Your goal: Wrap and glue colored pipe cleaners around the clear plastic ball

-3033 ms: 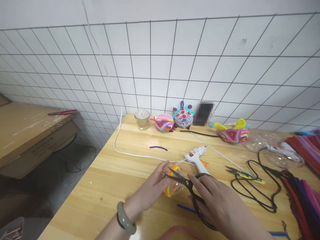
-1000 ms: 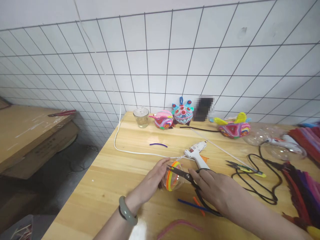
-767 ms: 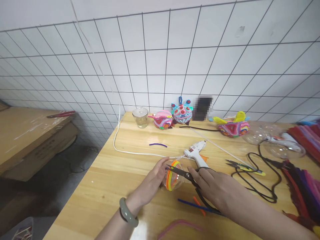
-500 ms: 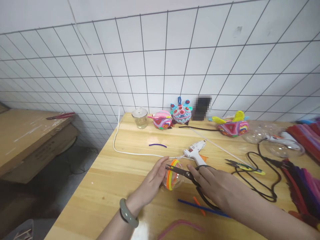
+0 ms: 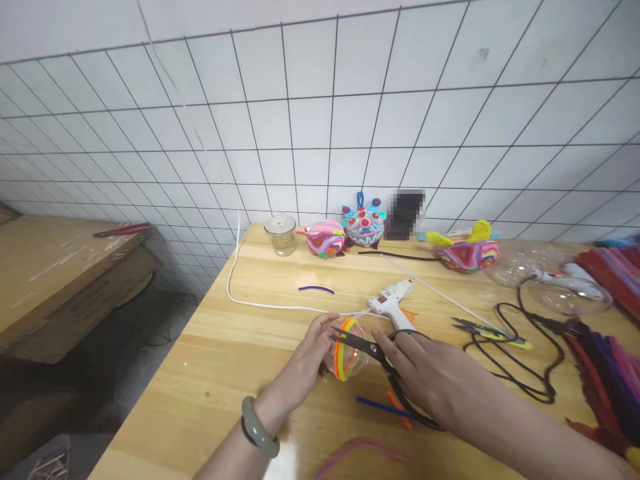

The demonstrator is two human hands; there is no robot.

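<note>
While both hands work at the middle of the desk [image 5: 210,373], the scene reads from left to right as follows.

Box: a cardboard box [image 5: 55,280] stands off the desk at far left, with a red tool [image 5: 123,229] lying on top.
Cord: a white cord [image 5: 260,305] runs along the desk to the glue gun [image 5: 393,303].
Jar: a small glass jar [image 5: 281,235] stands by the wall, beside two finished ornaments [image 5: 345,235].
Left hand: the left hand [image 5: 307,363], with a green bangle [image 5: 259,437] at the wrist, is closed around a clear ball [image 5: 345,357] and steadies it on the desk.
Ball: it sits between the two hands, with an orange and yellow stem [image 5: 343,347] ringed around it.
Right hand: the right hand [image 5: 430,387] is closed on the black scissors [image 5: 370,350], whose blades are parted with their tips at the stem on the ball.
Scraps: blue and orange stems [image 5: 387,407] lie on the desk under the right hand, and a pink one [image 5: 357,450] nearer the front edge.
Far right: small snips [image 5: 493,331], a black cord [image 5: 525,373], clear half shells [image 5: 550,287] and a heap of stems [image 5: 613,360].
Risk: the blade tips are close to the left fingers, so a slip on the smooth round ball could nick them; the ball could also roll if the grip loosens, and the cut may then land in the wrong place on the stem.
</note>
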